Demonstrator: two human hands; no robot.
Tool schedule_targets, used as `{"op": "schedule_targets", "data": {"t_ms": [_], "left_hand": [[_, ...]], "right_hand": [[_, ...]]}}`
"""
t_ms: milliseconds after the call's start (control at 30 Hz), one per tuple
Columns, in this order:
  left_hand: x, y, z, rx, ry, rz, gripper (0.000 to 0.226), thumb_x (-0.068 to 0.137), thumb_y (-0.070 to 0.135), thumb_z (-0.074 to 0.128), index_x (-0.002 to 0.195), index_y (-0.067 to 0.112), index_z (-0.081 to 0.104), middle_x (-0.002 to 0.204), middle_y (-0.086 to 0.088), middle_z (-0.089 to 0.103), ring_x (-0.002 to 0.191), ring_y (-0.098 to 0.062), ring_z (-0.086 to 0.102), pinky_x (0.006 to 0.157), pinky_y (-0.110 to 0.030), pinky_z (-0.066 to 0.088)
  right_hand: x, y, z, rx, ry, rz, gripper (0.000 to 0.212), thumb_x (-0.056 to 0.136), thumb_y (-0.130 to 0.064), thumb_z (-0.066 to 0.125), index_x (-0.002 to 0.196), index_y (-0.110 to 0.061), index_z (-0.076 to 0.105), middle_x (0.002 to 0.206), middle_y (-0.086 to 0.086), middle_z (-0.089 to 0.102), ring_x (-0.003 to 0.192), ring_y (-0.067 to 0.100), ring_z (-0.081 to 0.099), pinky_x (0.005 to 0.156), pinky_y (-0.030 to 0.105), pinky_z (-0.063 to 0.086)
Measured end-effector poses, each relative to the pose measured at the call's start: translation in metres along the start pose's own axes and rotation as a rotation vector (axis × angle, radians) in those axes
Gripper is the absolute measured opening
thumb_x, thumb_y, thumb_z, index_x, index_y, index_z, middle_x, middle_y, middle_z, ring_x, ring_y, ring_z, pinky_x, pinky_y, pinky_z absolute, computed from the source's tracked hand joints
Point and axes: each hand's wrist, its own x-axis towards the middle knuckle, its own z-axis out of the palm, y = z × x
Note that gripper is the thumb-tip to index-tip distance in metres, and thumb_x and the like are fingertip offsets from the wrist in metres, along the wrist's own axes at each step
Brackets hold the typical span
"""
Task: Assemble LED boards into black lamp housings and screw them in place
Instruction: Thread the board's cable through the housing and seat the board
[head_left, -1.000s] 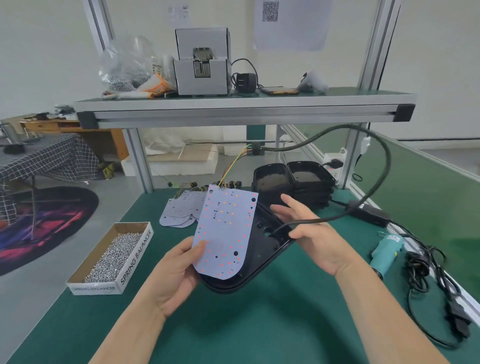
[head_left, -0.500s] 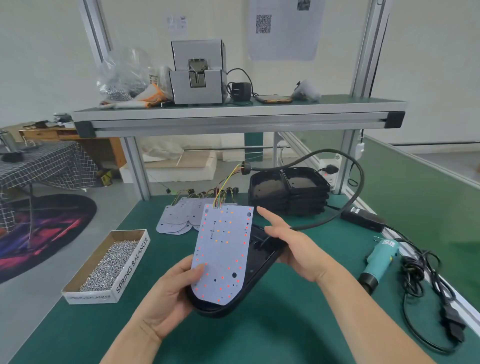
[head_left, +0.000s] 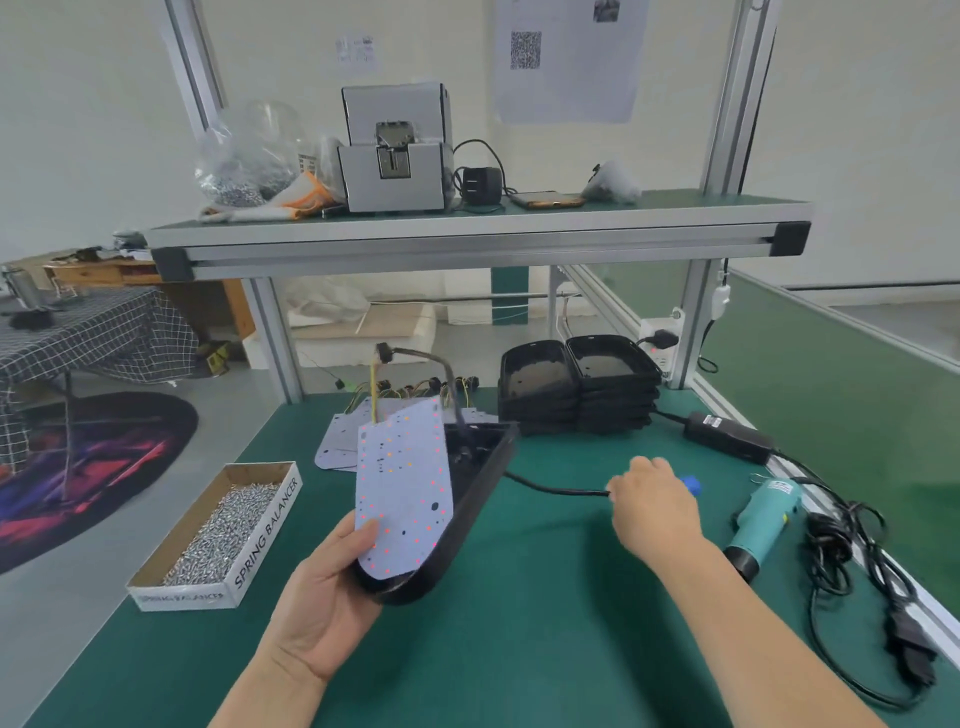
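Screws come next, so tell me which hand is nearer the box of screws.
Left. The left hand holds the black housing just right of the box of screws; the right hand grips the black cable farther right, beyond the housing.

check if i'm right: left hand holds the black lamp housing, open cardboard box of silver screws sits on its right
Wrong side: the head view shows the open cardboard box of silver screws left of the black lamp housing the left hand holds.

Lower left: screw box (head_left: 208, 540). Centre: housing (head_left: 478, 499) with board (head_left: 405, 493) in it, cable (head_left: 556, 488) leading right. Behind: housing stacks (head_left: 576, 400). Right edge: power tool (head_left: 763, 519).
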Motion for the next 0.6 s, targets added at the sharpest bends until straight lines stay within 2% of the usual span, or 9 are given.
{"op": "schedule_targets", "data": {"t_ms": [67, 133, 233, 300, 367, 433, 500, 567, 600], "left_hand": [[0.002, 0.005, -0.002, -0.038, 0.005, 0.021, 0.04, 0.088, 0.011, 0.053, 0.125, 0.005, 0.068, 0.133, -0.014, 0.065, 0.115, -0.026, 0.068, 0.083, -0.037, 0.06], [0.001, 0.009, -0.001, -0.001, -0.007, 0.042, 0.037, 0.089, 0.011, 0.052, 0.121, 0.006, 0.071, 0.134, -0.015, 0.064, 0.117, -0.026, 0.066, 0.088, -0.038, 0.059], [-0.001, 0.007, 0.004, 0.091, -0.037, 0.037, 0.037, 0.088, 0.01, 0.052, 0.118, 0.007, 0.073, 0.132, -0.017, 0.065, 0.116, -0.027, 0.067, 0.087, -0.036, 0.059], [-0.003, 0.002, 0.008, 0.131, -0.066, 0.023, 0.037, 0.087, 0.01, 0.053, 0.117, 0.007, 0.073, 0.13, -0.018, 0.066, 0.113, -0.027, 0.069, 0.084, -0.035, 0.059], [-0.004, -0.001, 0.01, 0.152, -0.085, 0.026, 0.036, 0.087, 0.009, 0.053, 0.117, 0.005, 0.073, 0.13, -0.019, 0.065, 0.112, -0.028, 0.069, 0.083, -0.034, 0.059], [-0.004, -0.001, 0.01, 0.154, -0.081, 0.044, 0.036, 0.087, 0.009, 0.054, 0.119, 0.005, 0.072, 0.132, -0.02, 0.064, 0.115, -0.029, 0.067, 0.084, -0.035, 0.059], [-0.003, 0.003, 0.007, 0.135, -0.074, 0.066, 0.037, 0.086, 0.008, 0.055, 0.12, 0.004, 0.071, 0.134, -0.02, 0.063, 0.118, -0.03, 0.066, 0.086, -0.035, 0.058], [-0.003, 0.009, 0.004, 0.11, -0.067, 0.095, 0.038, 0.088, 0.007, 0.053, 0.121, 0.004, 0.07, 0.136, -0.018, 0.062, 0.121, -0.03, 0.064, 0.088, -0.036, 0.058], [-0.003, 0.013, 0.003, 0.105, -0.064, 0.111, 0.038, 0.088, 0.008, 0.052, 0.122, 0.004, 0.069, 0.136, -0.018, 0.062, 0.122, -0.029, 0.063, 0.088, -0.036, 0.058]], "right_hand": [[-0.003, 0.001, 0.0, -0.018, -0.1, 0.057, 0.025, 0.091, -0.006, 0.048, 0.108, -0.016, 0.063, 0.12, 0.003, 0.05, 0.117, 0.023, 0.044, 0.077, 0.028, 0.043], [-0.004, -0.003, -0.002, 0.083, -0.076, 0.006, 0.022, 0.09, -0.004, 0.049, 0.104, -0.016, 0.059, 0.127, 0.004, 0.048, 0.122, 0.025, 0.042, 0.084, 0.03, 0.047], [-0.007, -0.028, -0.017, 0.58, 0.049, -0.258, 0.048, 0.093, -0.009, 0.057, 0.14, -0.02, 0.053, 0.145, -0.002, 0.045, 0.135, 0.019, 0.04, 0.106, 0.031, 0.041], [-0.014, -0.055, -0.029, 0.981, -0.087, -0.373, 0.047, 0.092, -0.012, 0.063, 0.136, -0.024, 0.056, 0.14, -0.007, 0.056, 0.118, 0.006, 0.055, 0.098, 0.027, 0.046], [-0.019, -0.078, -0.033, 1.223, -0.195, -0.312, 0.024, 0.09, -0.008, 0.062, 0.112, -0.017, 0.065, 0.116, 0.0, 0.071, 0.089, 0.007, 0.065, 0.076, 0.031, 0.055], [-0.019, -0.088, -0.03, 1.199, -0.097, -0.277, 0.01, 0.093, -0.004, 0.054, 0.092, -0.009, 0.062, 0.095, 0.005, 0.073, 0.077, 0.016, 0.061, 0.065, 0.026, 0.05], [-0.015, -0.084, -0.017, 0.948, 0.019, -0.382, 0.022, 0.098, -0.004, 0.046, 0.079, -0.014, 0.053, 0.08, 0.005, 0.064, 0.075, 0.025, 0.053, 0.063, 0.03, 0.042], [-0.013, -0.078, -0.001, 0.597, -0.039, -0.453, 0.033, 0.101, -0.006, 0.042, 0.073, -0.021, 0.05, 0.076, 0.0, 0.051, 0.088, 0.028, 0.045, 0.068, 0.033, 0.037], [-0.012, -0.075, 0.009, 0.471, -0.083, -0.449, 0.034, 0.101, -0.004, 0.04, 0.08, -0.025, 0.059, 0.083, -0.002, 0.049, 0.098, 0.025, 0.043, 0.074, 0.03, 0.038]]}}
